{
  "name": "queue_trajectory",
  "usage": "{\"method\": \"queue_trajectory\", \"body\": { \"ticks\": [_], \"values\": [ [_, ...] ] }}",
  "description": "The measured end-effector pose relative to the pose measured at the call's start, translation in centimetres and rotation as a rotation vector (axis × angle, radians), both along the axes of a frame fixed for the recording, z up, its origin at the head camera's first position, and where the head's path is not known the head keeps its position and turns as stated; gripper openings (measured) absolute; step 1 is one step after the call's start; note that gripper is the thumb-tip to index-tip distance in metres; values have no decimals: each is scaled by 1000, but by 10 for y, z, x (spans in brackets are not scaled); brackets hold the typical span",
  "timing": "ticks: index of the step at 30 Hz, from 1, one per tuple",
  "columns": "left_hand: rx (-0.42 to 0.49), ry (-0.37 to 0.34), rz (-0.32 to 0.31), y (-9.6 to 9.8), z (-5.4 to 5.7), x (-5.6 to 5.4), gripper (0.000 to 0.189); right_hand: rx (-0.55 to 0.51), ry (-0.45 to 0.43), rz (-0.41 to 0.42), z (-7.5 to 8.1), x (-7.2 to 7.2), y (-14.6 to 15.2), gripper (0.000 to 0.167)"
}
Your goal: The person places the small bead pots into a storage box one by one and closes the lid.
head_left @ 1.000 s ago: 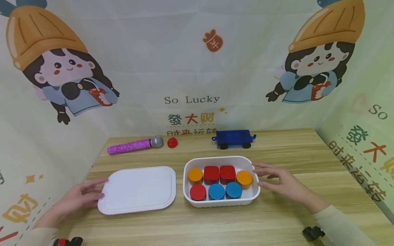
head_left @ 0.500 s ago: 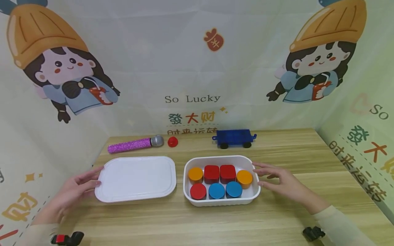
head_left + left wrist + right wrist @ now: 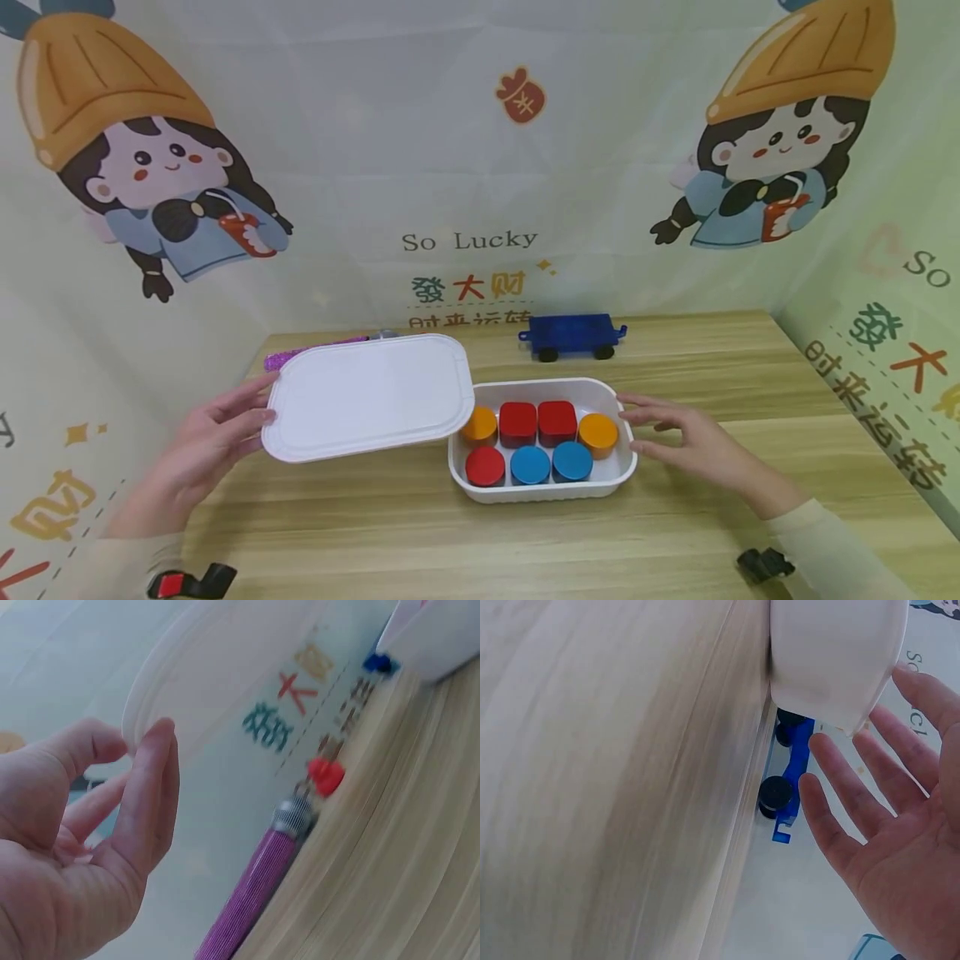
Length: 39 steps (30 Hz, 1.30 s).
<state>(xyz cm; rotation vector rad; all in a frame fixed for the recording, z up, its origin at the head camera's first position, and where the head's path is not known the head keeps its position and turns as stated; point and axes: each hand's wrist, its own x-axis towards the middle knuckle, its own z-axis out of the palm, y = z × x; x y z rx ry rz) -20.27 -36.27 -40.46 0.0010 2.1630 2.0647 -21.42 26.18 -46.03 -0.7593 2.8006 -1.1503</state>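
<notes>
My left hand (image 3: 219,433) pinches the left end of a white lid (image 3: 367,396), which is raised above the table and slightly tilted. In the left wrist view, thumb and fingers grip the lid's edge (image 3: 139,712). The lid's right end overlaps the left rim of a white rectangular container (image 3: 543,496) in the head view. Inside the container sit red blocks (image 3: 518,423), orange blocks (image 3: 598,433) and blue blocks (image 3: 530,464), in round and squarish shapes. My right hand (image 3: 690,442) has its fingers extended, with fingertips right at the container's right rim.
Behind the container stands a blue toy wagon (image 3: 572,335) with black wheels. A purple glittery toy microphone (image 3: 259,881) lies at the back left, partly hidden by the lid in the head view. Beside it is a small red piece (image 3: 326,776). A printed cloth (image 3: 337,167) hangs behind the table.
My left hand has lifted the lid off the table and carried it up and to the right, so it now covers part of the microphone. The right hand has stayed in place.
</notes>
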Motion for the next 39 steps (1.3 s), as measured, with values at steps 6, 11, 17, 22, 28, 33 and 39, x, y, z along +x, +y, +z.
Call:
{"method": "queue_trajectory", "body": {
  "ticks": [6,11,17,22,28,33,39],
  "values": [
    [-21,1,-9,50,-1,-2,61,5,15,2,2,0,-2,40],
    [5,-26,-17,86,-7,-5,66,-1,57,-1,0,1,-6,38],
    [29,-34,-55,118,-16,-9,66,-34,131,11,-3,4,-9,34],
    [45,-36,-89,139,-23,-12,65,-41,162,-1,-6,7,-10,33],
    [60,-45,-112,158,-27,-14,65,-33,185,-18,-9,5,-10,35],
    [71,-57,-105,166,-29,-14,64,-71,269,-36,-4,5,-17,37],
    [85,-70,-95,171,-31,-13,65,-238,432,-47,4,5,-27,42]
  ]
}}
